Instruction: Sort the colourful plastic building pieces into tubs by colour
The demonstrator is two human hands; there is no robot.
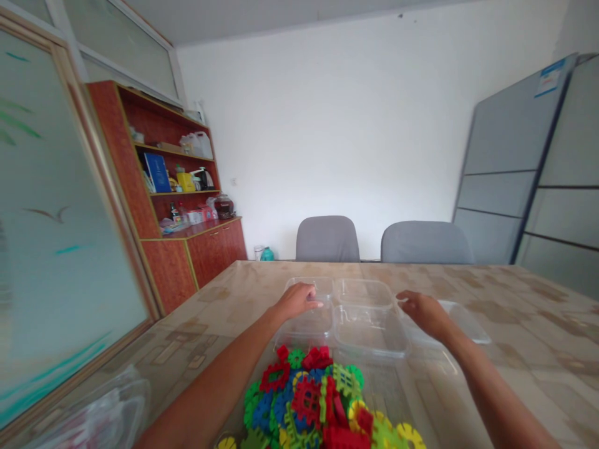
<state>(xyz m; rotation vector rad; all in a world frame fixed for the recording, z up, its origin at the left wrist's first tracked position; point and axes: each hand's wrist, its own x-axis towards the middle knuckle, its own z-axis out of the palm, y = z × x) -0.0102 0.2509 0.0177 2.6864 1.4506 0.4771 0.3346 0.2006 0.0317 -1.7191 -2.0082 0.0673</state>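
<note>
My left hand hovers at the left pair of clear plastic containers, fingers apart with nothing seen in them. On the right, my right hand is beside the right-hand containers, its fingers loosely spread and holding nothing visible. Between the hands stand several clear containers: a front right container, a back right container, a front left container and a back left one, partly behind my left hand. A pile of colourful plastic building pieces in red, green, blue and yellow lies nearer to me.
A clear lid lies by my right hand. At the lower left is a clear plastic bag. Two grey chairs stand behind the patterned table. A wooden shelf unit stands at the left, grey cabinets at the right.
</note>
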